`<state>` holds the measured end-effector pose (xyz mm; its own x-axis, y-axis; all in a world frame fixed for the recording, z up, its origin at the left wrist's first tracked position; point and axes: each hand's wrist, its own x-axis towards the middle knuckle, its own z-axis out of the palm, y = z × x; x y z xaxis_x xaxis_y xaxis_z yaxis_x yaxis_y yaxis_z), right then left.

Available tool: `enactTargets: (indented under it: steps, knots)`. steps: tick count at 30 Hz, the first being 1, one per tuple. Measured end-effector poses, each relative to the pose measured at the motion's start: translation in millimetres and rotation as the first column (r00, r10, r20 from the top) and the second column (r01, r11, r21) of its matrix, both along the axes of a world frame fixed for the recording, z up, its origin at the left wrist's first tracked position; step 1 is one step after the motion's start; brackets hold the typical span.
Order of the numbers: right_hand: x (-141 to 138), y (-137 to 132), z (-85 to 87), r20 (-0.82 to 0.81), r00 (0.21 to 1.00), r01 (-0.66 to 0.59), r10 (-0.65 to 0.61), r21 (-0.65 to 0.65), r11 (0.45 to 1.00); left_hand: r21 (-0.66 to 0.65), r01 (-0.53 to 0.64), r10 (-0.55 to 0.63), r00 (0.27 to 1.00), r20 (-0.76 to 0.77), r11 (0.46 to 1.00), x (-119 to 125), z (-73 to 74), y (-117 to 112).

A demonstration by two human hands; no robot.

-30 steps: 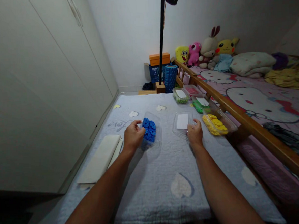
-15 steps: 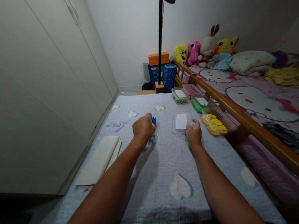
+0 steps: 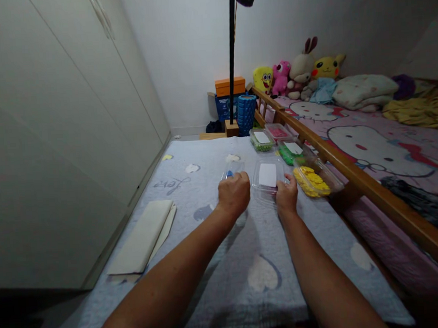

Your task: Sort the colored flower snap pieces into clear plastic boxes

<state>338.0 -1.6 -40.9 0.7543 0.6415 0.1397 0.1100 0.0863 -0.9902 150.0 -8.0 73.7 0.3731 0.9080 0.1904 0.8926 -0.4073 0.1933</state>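
Note:
My left hand [image 3: 234, 194] is closed round a clear plastic box of blue pieces [image 3: 231, 171], lifted and mostly hidden behind my fingers; only its far edge and a bit of blue show. My right hand [image 3: 287, 196] pinches the near edge of a clear lid with a white label [image 3: 267, 175], which lies on the light blue quilt [image 3: 216, 243]. The two hands are close together, the box just left of the lid.
To the right of the lid stand an open box of yellow pieces [image 3: 312, 181], a green one [image 3: 290, 153], a pink one [image 3: 277, 131] and another green one [image 3: 262, 140] along the wooden bed rail [image 3: 356, 171]. Folded white cloth [image 3: 144, 236] lies left. A black pole [image 3: 231, 59] stands behind.
My left hand has lifted the box of blue pieces and carried it right, up beside the lid. My right hand has stayed on the lid's edge.

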Motion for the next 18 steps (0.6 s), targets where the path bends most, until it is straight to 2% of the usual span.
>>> enactTargets:
  steps: [3, 6, 11, 14, 18]
  knots:
    - [-4, -1, 5.3, -0.087, 0.996, 0.002, -0.003, -0.013, 1.0, -0.019, 0.059, -0.059, 0.998, -0.006, 0.998, 12, 2.4, -8]
    - [-6, -3, 9.0, -0.1, 0.995, -0.015, 0.015, -0.002, 1.0, -0.044, 0.121, -0.123, 0.992, -0.039, 0.992, 19, 4.1, -12]
    - [-5, -2, 10.5, -0.142, 0.99, -0.005, 0.006, 0.009, 1.0, -0.014, 0.213, -0.213, 0.973, -0.093, 0.977, 11, -1.3, -4]
    - [-5, -2, 11.2, -0.167, 0.986, -0.001, 0.004, 0.015, 1.0, 0.049, 0.184, -0.178, 0.979, -0.102, 0.982, -3, -4.5, 7]
    - [-7, -3, 11.6, -0.187, 0.982, -0.012, 0.015, 0.018, 1.0, 0.108, 0.075, -0.071, 0.997, -0.038, 0.991, -28, -5.2, 22]
